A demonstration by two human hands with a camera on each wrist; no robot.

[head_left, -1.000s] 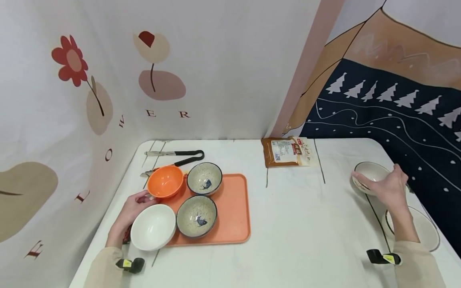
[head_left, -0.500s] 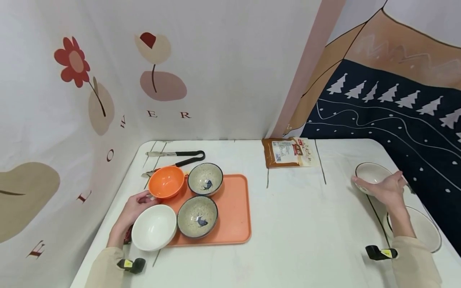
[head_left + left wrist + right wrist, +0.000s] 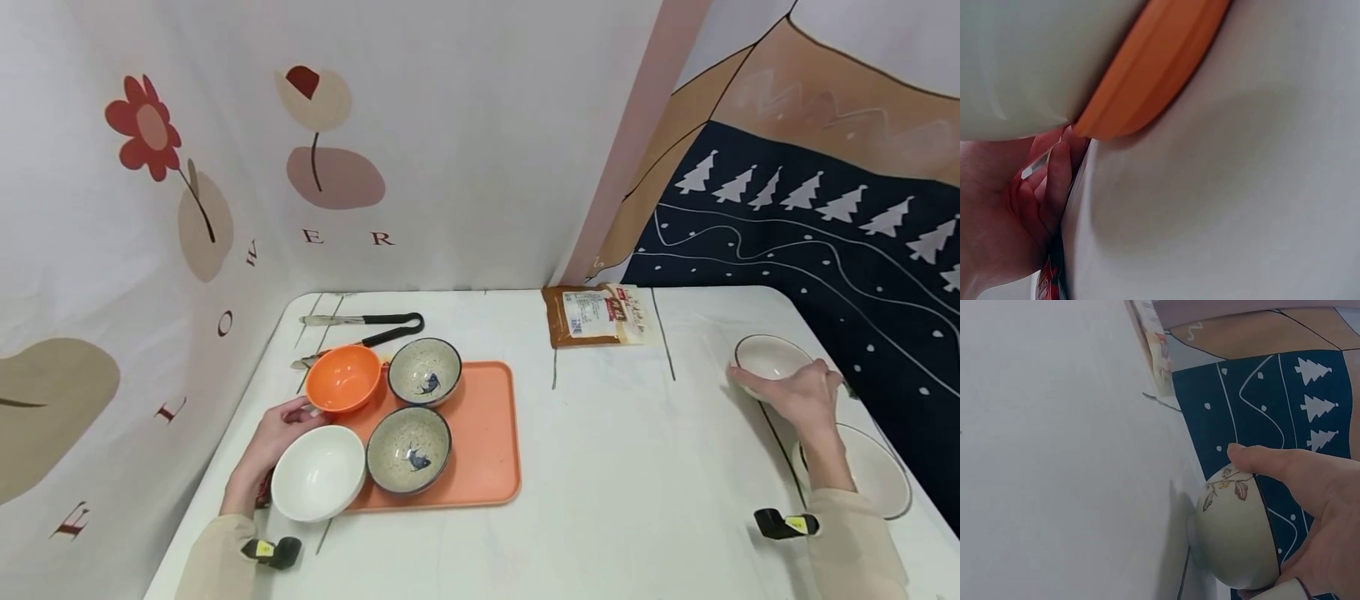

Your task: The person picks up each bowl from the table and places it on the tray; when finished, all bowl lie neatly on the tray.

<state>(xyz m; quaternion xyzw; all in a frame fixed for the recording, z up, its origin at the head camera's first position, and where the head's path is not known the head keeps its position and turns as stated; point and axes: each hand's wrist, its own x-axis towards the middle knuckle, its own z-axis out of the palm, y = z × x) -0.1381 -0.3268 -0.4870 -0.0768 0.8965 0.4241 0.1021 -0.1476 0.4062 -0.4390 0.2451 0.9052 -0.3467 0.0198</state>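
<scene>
My left hand (image 3: pixel 279 435) reaches between an orange bowl (image 3: pixel 345 378) and a white bowl (image 3: pixel 318 473) and holds the left edge of the orange tray (image 3: pixel 487 442). Part of its fingers are hidden there. From the left wrist, the tray's side (image 3: pixel 1154 69) shows above the tabletop, with curled fingers (image 3: pixel 1057 178) at its corner. At the far right, my right hand (image 3: pixel 810 398) grips a small cream bowl (image 3: pixel 768 357) by its rim. The right wrist view shows that bowl's leaf-patterned outside (image 3: pixel 1235 531), with the thumb on its near side.
Two speckled bowls (image 3: pixel 425 372) with blue fish motifs stand on the tray. Black-handled tongs (image 3: pixel 390 319) lie behind it. A brown-and-white food packet (image 3: pixel 596 316) lies at the back. A larger white bowl (image 3: pixel 873 475) sits near the right edge. Red packaging (image 3: pixel 263 490) lies by the left wrist.
The right wrist and forearm have shifted slightly left while the hand stays on the cream bowl. The left hand and the bowls on the tray have not visibly moved.
</scene>
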